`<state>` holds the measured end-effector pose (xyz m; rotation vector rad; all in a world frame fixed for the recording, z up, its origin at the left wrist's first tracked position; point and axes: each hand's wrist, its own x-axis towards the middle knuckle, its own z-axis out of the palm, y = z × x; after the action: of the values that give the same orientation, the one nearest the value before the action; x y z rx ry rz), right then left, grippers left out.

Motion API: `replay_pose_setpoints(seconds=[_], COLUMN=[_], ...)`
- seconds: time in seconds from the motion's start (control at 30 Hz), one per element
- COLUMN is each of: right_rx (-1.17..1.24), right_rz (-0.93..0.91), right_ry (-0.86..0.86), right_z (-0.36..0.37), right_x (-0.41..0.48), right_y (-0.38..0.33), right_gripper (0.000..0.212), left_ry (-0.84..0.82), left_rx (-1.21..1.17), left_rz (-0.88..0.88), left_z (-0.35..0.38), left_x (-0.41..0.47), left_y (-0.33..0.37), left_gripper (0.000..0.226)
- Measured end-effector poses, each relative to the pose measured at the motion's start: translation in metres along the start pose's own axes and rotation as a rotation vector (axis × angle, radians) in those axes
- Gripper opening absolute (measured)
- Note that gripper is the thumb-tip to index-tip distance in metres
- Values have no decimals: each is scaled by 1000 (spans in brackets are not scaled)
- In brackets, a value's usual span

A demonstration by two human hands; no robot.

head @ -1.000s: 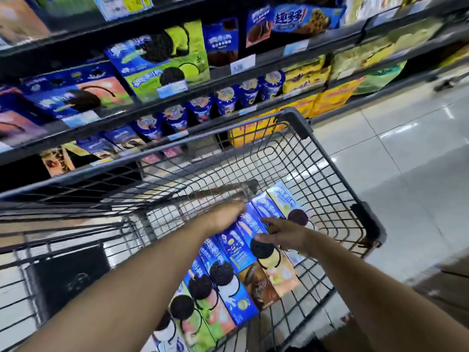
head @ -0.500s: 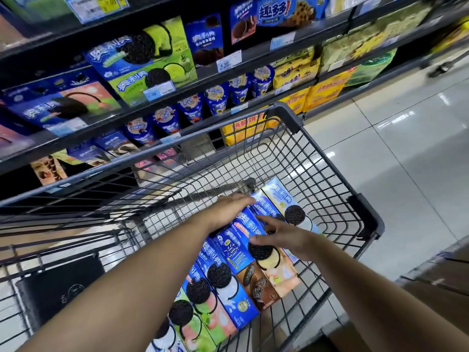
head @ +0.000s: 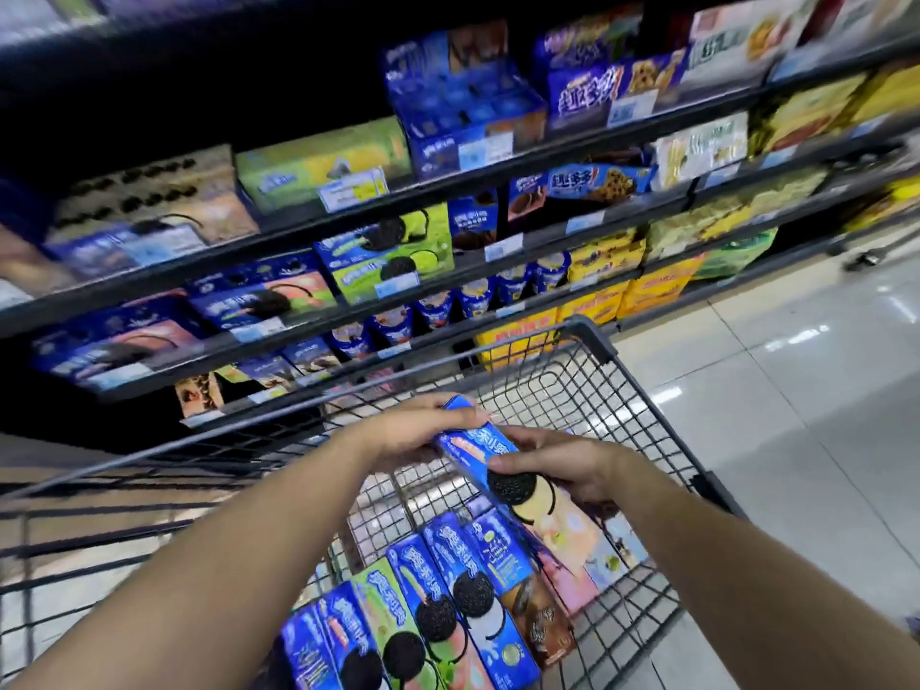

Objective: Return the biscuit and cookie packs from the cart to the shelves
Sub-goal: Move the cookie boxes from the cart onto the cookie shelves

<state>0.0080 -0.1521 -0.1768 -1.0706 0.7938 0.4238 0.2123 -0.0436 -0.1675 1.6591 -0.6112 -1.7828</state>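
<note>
Both hands hold one pack (head: pixel 520 490) above the far end of the cart (head: pixel 587 331): your left hand (head: pixel 418 435) curls round its top, your right hand (head: pixel 562 465) pinches its middle. Lift it over the rim, then toward the shelves (head: pixel 542 236).

Above cart (head: pixel 590 331): open.
Left of cart: stocked shelves (head: pixel 438 184).
Cart near end: cookie packs (head: pixel 448 590).
Cart far end: bare wire.
</note>
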Motion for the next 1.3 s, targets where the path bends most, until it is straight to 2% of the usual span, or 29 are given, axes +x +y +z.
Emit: replay_pose_setpoints(seconds=[0.07, 0.17, 0.23, 0.37, 0.47, 0.57, 0.63, 0.7, 0.73, 0.77, 0.83, 0.87, 0.9, 1.0, 1.03, 1.1, 1.17, 1.3], right_rx=[-71, -215, -284, -141, -107, -181, -281, -409, -457, -476, -469, -463, -457, -443, -442, -449, -460, -523], right_rz=[5, 33, 25, -41, -127, -181, -269, -368, -405, -441, -514, -553, -585, -683, -720, -781, -823, -926], right_ry=[-65, -93, -70, -73, -93, -81, -16, 79, 123, 153, 206, 240, 279, 401, 436, 473, 466, 396], right_z=[9, 17, 17, 37, 70, 101, 114, 126, 131, 137, 148, 155, 162, 177, 180, 183, 181, 168], right_x=[-7, -21, -32, -40, -44, -48, -50, -55, -57, -58, -59, -58, -55, -33, -23, 0, 23, 66], right_y=[-37, -87, -115, -165, -192, -210, -220, -228, -231, -232, -233, -233, -232, -231, -232, -238, -247, -278], right_gripper=[66, 79, 91, 77, 73, 82, 84, 79, 77, 77, 77, 77, 76, 68, 69, 69, 67, 64], left_ry=[88, 299, 428, 599, 667, 653, 623, 613, 603, 605, 653, 694, 750, 1001, 1110, 1285, 1307, 1292], left_rx=[-52, -162, -254, -453, -510, -433, -316, -188, -138, -93, -43, -23, -1, -41, -74, -40, 58, 130], left_rz=[32, 75, 114, 221, 336, 367, 355, 321, 312, 320, 378, 412, 436, 458, 456, 479, 524, 659], left_z=[-20, -50, -64, -79, -87, -100, -113, -125, -130, -134, -141, -144, -147, -155, -157, -162, -169, -183], left_x=[-36, -93, -129, -186, -218, -243, -260, -275, -281, -285, -289, -286, -282, -253, -242, -223, -203, -167], left_y=[20, 39, 47, 55, 58, 56, 51, 44, 41, 37, 29, 26, 23, 10, 6, 2, 2, 10], left_gripper=[43, 57, 57, 33, 34, 43, 64, 95, 99, 89, 51, 40, 38, 66, 68, 51, 40, 48])
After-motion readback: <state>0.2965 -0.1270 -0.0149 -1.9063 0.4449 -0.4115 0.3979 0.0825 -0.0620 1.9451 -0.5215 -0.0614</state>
